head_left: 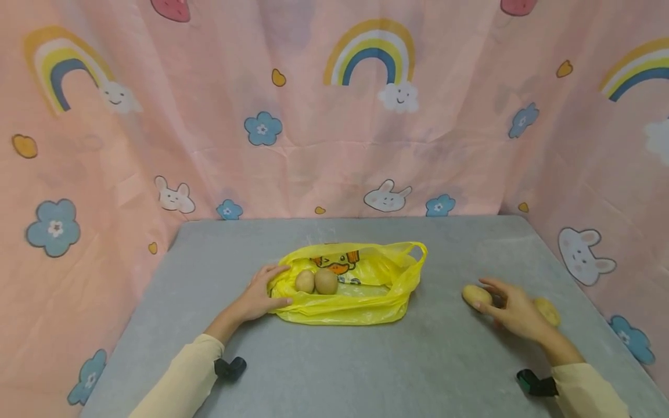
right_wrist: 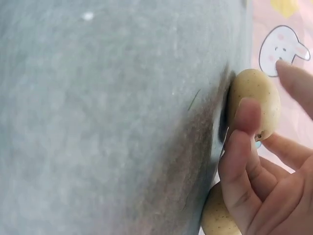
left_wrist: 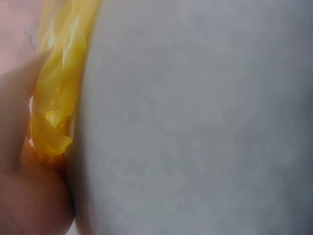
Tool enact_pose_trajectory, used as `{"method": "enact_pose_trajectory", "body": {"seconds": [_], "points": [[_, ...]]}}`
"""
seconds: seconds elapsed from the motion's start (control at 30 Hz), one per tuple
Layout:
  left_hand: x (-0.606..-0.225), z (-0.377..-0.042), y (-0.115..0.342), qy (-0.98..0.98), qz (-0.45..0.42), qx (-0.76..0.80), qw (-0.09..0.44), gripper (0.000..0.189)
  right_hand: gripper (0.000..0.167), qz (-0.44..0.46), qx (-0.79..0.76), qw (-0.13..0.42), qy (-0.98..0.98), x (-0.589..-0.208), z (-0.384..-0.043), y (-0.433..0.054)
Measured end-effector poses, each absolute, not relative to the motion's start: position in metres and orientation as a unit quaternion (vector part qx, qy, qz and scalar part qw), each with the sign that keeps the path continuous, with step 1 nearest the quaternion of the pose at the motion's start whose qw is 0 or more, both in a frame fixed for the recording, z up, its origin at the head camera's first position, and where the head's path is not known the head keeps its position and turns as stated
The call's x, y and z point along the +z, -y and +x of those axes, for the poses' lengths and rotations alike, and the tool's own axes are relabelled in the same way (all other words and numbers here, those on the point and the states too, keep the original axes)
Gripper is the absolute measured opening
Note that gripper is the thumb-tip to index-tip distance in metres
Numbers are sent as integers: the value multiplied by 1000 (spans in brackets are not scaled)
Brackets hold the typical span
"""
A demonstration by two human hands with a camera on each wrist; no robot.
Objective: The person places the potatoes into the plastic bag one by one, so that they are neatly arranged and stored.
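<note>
A yellow plastic bag (head_left: 340, 313) with a cartoon duck print lies on its side on the table, its mouth spread wide. Two potatoes (head_left: 326, 281) sit in its left part. My left hand (head_left: 258, 295) grips the bag's left end, thumb in front and fingers over the rim; crumpled yellow plastic (left_wrist: 61, 93) lies between them in the left wrist view. At the table's right, my right hand (head_left: 514, 310) reaches around a potato (right_wrist: 259, 98) resting on the tabletop. One fingertip overlaps it, while another stands just off its far side. Another potato (head_left: 547, 312) lies behind that hand.
The grey table (head_left: 366, 366) meets a pink printed curtain (head_left: 313, 168) at the back and sides. A looped bag handle (head_left: 420, 252) sticks up at the bag's right end. Dark wrist devices (head_left: 230, 368) are worn at both cuffs.
</note>
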State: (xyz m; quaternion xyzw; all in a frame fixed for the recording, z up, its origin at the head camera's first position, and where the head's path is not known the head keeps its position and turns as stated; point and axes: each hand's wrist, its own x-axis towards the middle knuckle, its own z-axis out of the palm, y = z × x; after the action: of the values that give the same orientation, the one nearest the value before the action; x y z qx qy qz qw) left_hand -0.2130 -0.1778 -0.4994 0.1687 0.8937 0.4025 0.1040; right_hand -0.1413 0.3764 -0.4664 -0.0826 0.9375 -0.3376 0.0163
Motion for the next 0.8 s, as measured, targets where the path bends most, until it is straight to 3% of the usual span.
{"method": "enact_pose_trajectory", "body": {"seconds": [0.3,0.53,0.8], "points": [[-500,-214,178,-897,167,397,100,77,63,-56,-316,32,-947,-468,-144,-373],[-499,-213,178,-898,163,397,99,77,60,-68,-288,2,-955,-470,-147,-372],[-498,-213,177,-896,165,401,101,78,64,-63,-307,27,-949,-473,-145,-370]]}}
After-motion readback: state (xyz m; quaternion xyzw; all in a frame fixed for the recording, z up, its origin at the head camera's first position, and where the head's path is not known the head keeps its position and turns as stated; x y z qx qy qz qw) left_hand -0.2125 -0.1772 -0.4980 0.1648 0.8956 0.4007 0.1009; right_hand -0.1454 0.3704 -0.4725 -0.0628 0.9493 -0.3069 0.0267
